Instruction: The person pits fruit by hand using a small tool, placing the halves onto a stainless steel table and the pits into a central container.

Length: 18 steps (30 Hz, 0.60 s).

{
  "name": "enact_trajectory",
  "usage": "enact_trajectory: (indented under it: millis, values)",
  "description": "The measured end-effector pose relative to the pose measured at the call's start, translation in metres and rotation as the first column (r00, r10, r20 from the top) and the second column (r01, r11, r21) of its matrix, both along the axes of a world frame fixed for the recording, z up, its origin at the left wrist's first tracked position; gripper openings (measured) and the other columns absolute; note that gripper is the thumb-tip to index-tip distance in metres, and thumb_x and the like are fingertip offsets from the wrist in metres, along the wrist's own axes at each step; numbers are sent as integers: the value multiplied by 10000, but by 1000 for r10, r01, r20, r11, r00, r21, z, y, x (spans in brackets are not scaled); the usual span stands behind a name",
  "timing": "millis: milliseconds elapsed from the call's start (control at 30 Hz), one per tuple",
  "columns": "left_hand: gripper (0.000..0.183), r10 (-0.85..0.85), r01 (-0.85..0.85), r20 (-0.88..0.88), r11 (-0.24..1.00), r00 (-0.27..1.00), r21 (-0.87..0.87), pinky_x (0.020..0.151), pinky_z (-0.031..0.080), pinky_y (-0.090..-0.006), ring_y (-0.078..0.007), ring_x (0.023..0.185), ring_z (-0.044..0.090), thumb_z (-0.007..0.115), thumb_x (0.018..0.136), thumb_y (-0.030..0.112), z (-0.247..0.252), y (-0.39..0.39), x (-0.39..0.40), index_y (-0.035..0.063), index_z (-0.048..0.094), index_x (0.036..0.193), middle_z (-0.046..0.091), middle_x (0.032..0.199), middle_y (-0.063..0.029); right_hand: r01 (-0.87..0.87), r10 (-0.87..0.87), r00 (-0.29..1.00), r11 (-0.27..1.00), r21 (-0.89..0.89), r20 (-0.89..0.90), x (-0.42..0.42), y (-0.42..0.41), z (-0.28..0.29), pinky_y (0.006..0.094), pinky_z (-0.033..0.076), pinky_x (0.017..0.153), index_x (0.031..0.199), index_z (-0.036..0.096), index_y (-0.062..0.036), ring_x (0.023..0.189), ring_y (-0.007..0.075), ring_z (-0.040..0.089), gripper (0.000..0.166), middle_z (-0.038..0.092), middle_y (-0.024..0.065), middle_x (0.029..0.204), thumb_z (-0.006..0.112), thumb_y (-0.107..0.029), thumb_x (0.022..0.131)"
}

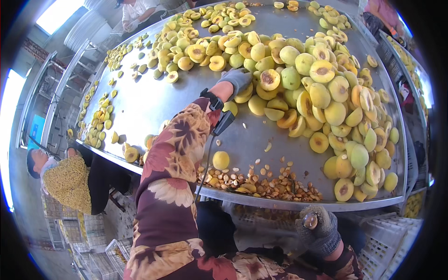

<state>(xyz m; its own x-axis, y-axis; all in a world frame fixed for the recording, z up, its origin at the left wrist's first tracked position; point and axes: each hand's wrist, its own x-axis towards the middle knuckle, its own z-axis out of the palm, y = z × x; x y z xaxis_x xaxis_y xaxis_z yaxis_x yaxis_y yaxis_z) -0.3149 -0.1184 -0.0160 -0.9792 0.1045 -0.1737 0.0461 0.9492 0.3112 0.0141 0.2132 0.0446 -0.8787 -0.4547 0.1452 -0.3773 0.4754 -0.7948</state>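
My left hand [239, 81], in a grey knit glove, reaches to the near edge of the heap of halved yellow-green stone fruit [308, 84] on the metal table. Its fingers are partly hidden among the fruit, so I cannot tell whether they hold one. In front of the table's near edge, my right hand [317, 229], in a soiled grey glove, is closed around a small tool with a rounded brownish end [310, 221]. A single yellow fruit [221, 160] lies near a pile of brown fruit pits [259, 182] along the near rim.
The raised metal rim [301, 206] borders the table. More fruit halves [101, 122] lie at its left end. A person in a yellow top [68, 182] sits at the left; others are at the far side and upper right. White plastic crates [388, 241] stand at the lower right.
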Motion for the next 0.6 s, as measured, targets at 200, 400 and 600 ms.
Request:
enact_trajectory:
  millis: [200,400,600]
  values:
    - [443,-32,-48,279,960,960,275,922,421,-350,-229,986,578,486,873,396,25,39,97,77,591,1161,632,1064,-139,3,-1,999,999,52,-42,-4,1,1,375,507,607,880,578,-75,682,305,622,157,600,96,819,653,-89,742]
    - [453,177,-157,-332,984,927,86,723,473,-391,-313,767,631,521,848,421,65,2,26,-13,648,864,650,823,-207,49,-49,999,999,23,-23,1,9,4,372,508,598,893,569,-76,695,297,629,163,613,86,784,651,-121,759]
    - [932,495,-483,-75,865,866,137,1094,219,-431,-392,1295,346,282,800,757,14,-32,-58,-9,473,1296,422,1358,-243,-18,8,993,997,81,116,4,15,-7,370,509,618,875,564,-83,705,318,636,173,628,98,791,672,-194,797]
